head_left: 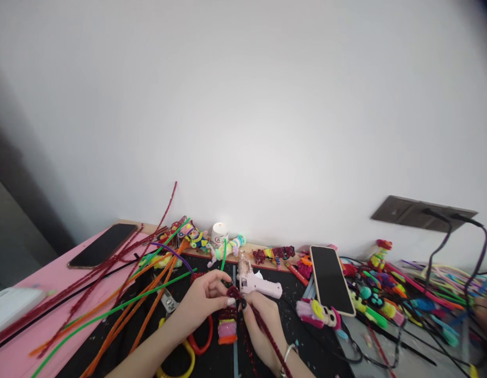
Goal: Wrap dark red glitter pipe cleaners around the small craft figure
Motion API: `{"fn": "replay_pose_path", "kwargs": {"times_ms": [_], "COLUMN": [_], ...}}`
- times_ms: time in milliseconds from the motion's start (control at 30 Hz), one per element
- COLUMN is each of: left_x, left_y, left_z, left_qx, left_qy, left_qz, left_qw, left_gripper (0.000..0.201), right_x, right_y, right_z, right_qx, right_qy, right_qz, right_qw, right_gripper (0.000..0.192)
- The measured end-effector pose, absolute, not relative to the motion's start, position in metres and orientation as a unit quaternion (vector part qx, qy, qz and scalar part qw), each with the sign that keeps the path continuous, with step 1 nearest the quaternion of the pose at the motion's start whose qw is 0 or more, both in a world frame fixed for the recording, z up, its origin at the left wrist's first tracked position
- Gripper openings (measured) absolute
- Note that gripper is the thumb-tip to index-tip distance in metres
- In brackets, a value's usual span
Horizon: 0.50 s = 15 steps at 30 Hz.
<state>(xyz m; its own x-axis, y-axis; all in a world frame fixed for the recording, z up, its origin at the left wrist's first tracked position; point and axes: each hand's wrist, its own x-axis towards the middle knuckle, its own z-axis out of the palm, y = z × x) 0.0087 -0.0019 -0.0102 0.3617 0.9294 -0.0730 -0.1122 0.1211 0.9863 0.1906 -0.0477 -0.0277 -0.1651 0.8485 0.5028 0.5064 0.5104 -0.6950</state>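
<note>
My left hand (206, 295) pinches a coiled piece of dark red tinsel pipe cleaner (232, 290) between thumb and fingers. Close against it, my right hand (262, 323) is closed on the same dark red pipe cleaner, whose long end runs down over the palm toward the wrist. Just under the fingertips lies a small striped pipe-cleaner piece (228, 332) in dark red, yellow, purple and orange; whether it joins the coil is hidden. A pale pink glue gun (265, 286) rests behind my right hand. Scissors with a red handle and a yellow handle (191, 362) lie partly beneath my left forearm.
Loose red, orange and green pipe cleaners (121, 307) spread across the left. A dark phone (104, 245) lies there; a second phone (332, 281) is at right beside a pipe-cleaner doll (318, 313). Cables hang from a wall socket (422, 212). Another person's hand (485, 310) shows at the right edge.
</note>
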Motion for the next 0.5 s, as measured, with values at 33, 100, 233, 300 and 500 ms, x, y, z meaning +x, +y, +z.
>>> {"fn": "replay_pose_path", "kwargs": {"times_ms": [33, 100, 233, 300, 500], "left_x": [0.0089, 0.0092, 0.0096, 0.0095, 0.0085], "left_y": [-0.002, -0.002, -0.0015, -0.0013, -0.0017], "left_z": [-0.0099, -0.0096, -0.0093, -0.0091, -0.0096], "left_qx": [0.524, 0.527, 0.533, 0.535, 0.545], "left_qy": [0.392, 0.393, 0.394, 0.392, 0.398], "left_qz": [0.408, 0.408, 0.404, 0.403, 0.399], "left_qw": [0.636, 0.634, 0.631, 0.63, 0.621], "left_gripper": [0.036, 0.037, 0.036, 0.035, 0.034], "right_x": [0.1905, 0.1905, 0.1909, 0.1913, 0.1911], "right_y": [-0.0477, -0.0476, -0.0471, -0.0468, -0.0464], "right_z": [-0.0273, -0.0267, -0.0267, -0.0272, -0.0293], "right_qx": [-0.458, -0.459, -0.456, -0.453, -0.449], "right_qy": [-0.739, -0.739, -0.741, -0.743, -0.743], "right_qz": [0.188, 0.188, 0.187, 0.188, 0.197], "right_qw": [0.456, 0.456, 0.456, 0.456, 0.455], "right_gripper": [0.029, 0.029, 0.03, 0.031, 0.032]}}
